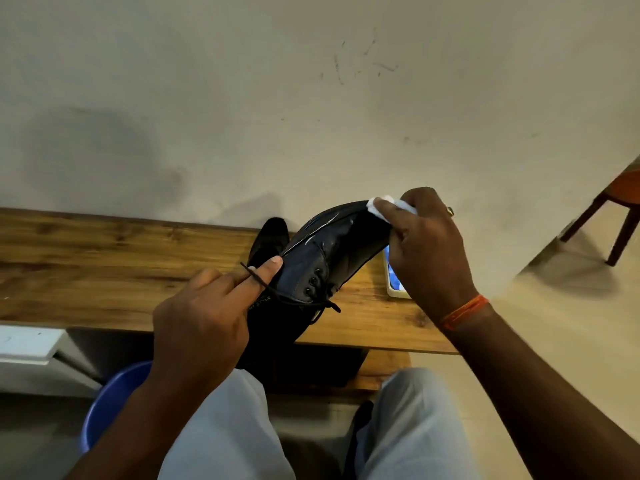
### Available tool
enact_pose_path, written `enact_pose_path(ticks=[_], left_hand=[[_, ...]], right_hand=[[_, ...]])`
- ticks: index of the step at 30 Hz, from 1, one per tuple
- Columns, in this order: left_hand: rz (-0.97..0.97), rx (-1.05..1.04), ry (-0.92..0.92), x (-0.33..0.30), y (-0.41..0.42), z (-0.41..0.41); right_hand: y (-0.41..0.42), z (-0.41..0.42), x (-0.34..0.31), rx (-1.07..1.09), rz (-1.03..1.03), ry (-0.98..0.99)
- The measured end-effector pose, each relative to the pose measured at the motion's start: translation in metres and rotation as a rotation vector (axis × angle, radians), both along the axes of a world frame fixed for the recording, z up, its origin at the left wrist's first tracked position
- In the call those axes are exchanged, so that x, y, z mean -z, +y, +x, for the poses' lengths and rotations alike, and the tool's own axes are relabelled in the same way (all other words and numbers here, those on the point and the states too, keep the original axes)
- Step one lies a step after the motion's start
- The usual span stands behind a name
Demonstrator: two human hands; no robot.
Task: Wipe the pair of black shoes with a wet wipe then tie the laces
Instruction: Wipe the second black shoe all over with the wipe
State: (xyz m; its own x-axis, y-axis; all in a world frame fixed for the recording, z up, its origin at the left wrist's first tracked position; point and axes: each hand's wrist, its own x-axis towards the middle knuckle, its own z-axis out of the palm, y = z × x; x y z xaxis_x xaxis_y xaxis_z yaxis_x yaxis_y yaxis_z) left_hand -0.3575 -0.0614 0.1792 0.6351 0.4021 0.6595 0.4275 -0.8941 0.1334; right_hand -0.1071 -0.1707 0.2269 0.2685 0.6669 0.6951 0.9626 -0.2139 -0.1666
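Black shoe (318, 251), glossy leather, toe at 1 o'clock, raised over wooden desk (104, 265). Left hand (204, 313) grips its heel end at 7 o'clock; right hand (429, 247) pinches crumpled white wet wipe (381, 204) on toe. Second shoe (270, 237) behind at 10 o'clock.

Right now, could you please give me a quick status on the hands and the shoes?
Left hand grips raised black shoe, laces loose. Right hand presses wet wipe to its toe. Second shoe on wooden table behind. Nothing in the way.
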Motion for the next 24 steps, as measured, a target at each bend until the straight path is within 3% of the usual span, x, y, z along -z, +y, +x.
enact_pose_path(ticks=[7, 15, 19, 24], left_hand=[[-0.006, 0.024, 0.002, 0.003, -0.003, 0.004], [0.009, -0.049, 0.051, 0.003, 0.0, 0.005], [-0.025, -0.111, -0.069, 0.013, 0.005, 0.005], [0.094, -0.063, -0.232, 0.011, 0.001, 0.009]], right_hand=[[0.002, -0.028, 0.015, -0.166, -0.092, 0.009], [-0.003, -0.022, 0.019, -0.094, -0.061, 0.075], [-0.008, -0.022, 0.019, -0.077, -0.007, 0.138], [-0.014, -0.017, 0.018, -0.015, 0.007, 0.169]])
